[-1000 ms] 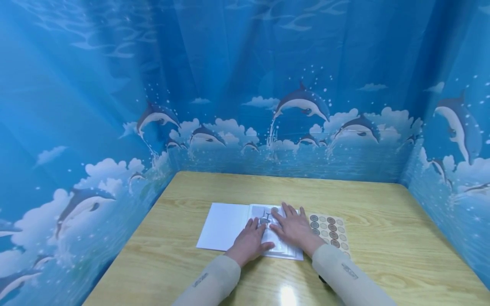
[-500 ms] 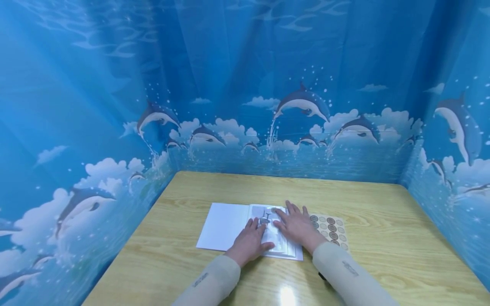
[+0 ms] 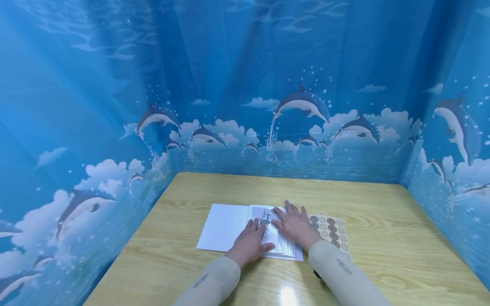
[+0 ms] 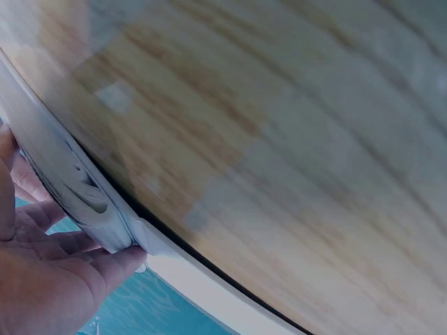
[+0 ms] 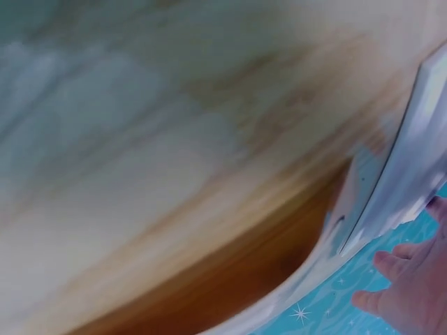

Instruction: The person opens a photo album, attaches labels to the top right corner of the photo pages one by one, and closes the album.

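Note:
An album with clear-pocketed pages (image 3: 281, 244) lies open on the table, its blank white cover side (image 3: 222, 227) to the left. Small grey shapes (image 3: 264, 221) show on the upper part of its page. My left hand (image 3: 249, 243) rests on the lower left of that page, fingers extended. Along the right side, my right hand (image 3: 295, 225) lies on the page with spread fingers, the index and thumb pointing to the grey shapes. In the left wrist view the stacked page edges (image 4: 70, 181) run beside my left hand. Part of the page is hidden under both hands.
Right of the album lies a beige sheet with rows of brown, grey and pale round stickers (image 3: 332, 228), partly covered by my right arm. The wooden table (image 3: 402, 238) extends around them. Behind it hangs a blue dolphin-print curtain (image 3: 229, 161).
My right hand slid slightly right across the page, then a little back left, and its forearm shifted left. My left hand and the album hold their place.

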Demonstrator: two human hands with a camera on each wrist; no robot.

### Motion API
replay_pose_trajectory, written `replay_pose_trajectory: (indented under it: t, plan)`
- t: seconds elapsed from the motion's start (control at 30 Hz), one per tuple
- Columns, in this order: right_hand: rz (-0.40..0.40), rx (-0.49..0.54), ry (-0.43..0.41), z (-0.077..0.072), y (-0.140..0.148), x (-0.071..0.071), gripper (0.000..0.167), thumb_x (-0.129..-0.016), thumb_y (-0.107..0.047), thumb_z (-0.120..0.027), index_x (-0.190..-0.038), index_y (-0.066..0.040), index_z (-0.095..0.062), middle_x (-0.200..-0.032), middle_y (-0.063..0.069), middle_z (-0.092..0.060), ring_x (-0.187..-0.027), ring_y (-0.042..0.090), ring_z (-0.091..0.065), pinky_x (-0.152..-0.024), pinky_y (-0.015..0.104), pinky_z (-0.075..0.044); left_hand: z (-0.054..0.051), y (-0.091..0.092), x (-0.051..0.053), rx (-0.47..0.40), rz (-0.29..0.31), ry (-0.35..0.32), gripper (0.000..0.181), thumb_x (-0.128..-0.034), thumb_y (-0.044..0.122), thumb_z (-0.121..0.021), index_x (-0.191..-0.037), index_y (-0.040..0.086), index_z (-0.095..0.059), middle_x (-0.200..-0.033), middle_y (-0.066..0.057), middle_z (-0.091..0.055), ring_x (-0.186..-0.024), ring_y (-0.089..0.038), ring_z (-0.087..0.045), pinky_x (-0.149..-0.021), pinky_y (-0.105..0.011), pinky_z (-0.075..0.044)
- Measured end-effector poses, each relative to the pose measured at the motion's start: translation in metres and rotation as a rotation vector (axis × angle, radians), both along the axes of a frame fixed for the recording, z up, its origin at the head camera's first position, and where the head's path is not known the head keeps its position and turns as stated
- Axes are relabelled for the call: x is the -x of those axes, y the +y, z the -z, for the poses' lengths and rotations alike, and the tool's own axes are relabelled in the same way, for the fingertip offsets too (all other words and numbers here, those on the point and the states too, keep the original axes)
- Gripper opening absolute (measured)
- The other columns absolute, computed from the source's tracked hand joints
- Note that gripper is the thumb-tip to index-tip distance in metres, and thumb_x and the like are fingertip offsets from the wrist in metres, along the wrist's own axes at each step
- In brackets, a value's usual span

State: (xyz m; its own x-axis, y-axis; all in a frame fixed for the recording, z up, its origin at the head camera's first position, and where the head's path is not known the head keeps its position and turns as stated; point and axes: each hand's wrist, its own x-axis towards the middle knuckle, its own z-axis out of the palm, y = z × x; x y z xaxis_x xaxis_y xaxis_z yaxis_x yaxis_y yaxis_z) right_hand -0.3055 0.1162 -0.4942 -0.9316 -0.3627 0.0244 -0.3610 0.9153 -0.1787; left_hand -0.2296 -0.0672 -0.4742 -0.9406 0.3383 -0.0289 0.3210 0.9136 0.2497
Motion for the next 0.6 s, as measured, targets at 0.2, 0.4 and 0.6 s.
replay_pose_trajectory:
  t: [0.2, 0.4, 0.6]
  plan:
    - [0.005, -0.001, -0.007, -0.0017, 0.0025, -0.0021, 0.063, -0.101, -0.058, -0.041, -0.152, -0.020, -0.042, -0.159, 0.026, -0.021, -0.144, 0.045, -0.026, -0.113, 0.070, -0.011, 0.0024, -0.0003, 0.0008, -0.001, 0.001, 0.007, 0.072, -0.0931, 0.051, -0.062, -0.146, 0.004, -0.047, -0.154, -0.024, -0.036, -0.142, -0.041, -0.033, -0.112, -0.051, -0.035]
    - [0.002, -0.024, 0.002, -0.0019, 0.0044, -0.0017, 0.063, -0.101, -0.058, -0.040, -0.152, -0.020, -0.042, -0.159, 0.026, -0.022, -0.143, 0.045, -0.026, -0.113, 0.070, -0.012, 0.0042, 0.0003, 0.0020, 0.003, -0.005, 0.002, 0.073, -0.0927, 0.052, -0.062, -0.146, 0.005, -0.047, -0.154, -0.023, -0.036, -0.142, -0.040, -0.032, -0.113, -0.050, -0.035]
    - [0.004, -0.049, 0.003, -0.0019, 0.0054, -0.0009, 0.063, -0.101, -0.058, -0.040, -0.152, -0.021, -0.042, -0.159, 0.026, -0.022, -0.143, 0.044, -0.027, -0.113, 0.070, -0.012, 0.0038, -0.0002, 0.0016, 0.009, -0.007, 0.003, 0.073, -0.0933, 0.052, -0.061, -0.147, 0.005, -0.047, -0.154, -0.023, -0.035, -0.142, -0.039, -0.032, -0.114, -0.049, -0.034]
